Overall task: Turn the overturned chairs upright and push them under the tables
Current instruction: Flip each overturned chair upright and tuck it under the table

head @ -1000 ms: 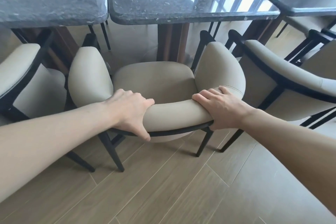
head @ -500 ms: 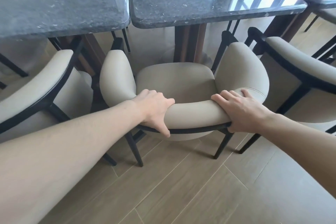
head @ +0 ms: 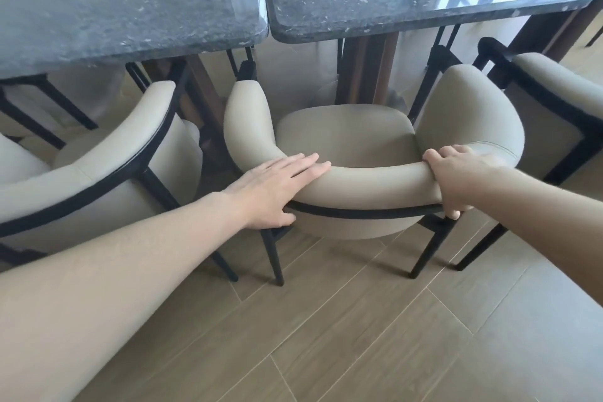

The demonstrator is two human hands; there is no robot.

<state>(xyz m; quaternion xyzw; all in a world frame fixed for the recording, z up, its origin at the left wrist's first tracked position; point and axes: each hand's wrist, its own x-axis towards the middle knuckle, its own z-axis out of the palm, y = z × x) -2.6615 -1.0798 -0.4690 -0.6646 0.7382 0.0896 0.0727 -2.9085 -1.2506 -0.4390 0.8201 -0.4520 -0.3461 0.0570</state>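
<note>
A beige padded chair [head: 346,140] with black legs stands upright in front of a dark stone table [head: 408,6], its seat partly under the table edge. My left hand [head: 274,189] lies flat on the left of the curved backrest, fingers straight, thumb under the rim. My right hand [head: 453,176] grips the backrest's right side, fingers curled over the top and thumb below.
A second dark table [head: 114,10] adjoins on the left. Another beige chair [head: 107,166] stands upright to the left, and a third [head: 554,121] to the right, both close beside the middle one. Wood-look tile floor [head: 359,336] lies in front.
My left hand has let go of its grip and now lies flat with straight fingers. The view has shifted left, bringing the left table and chair into sight.
</note>
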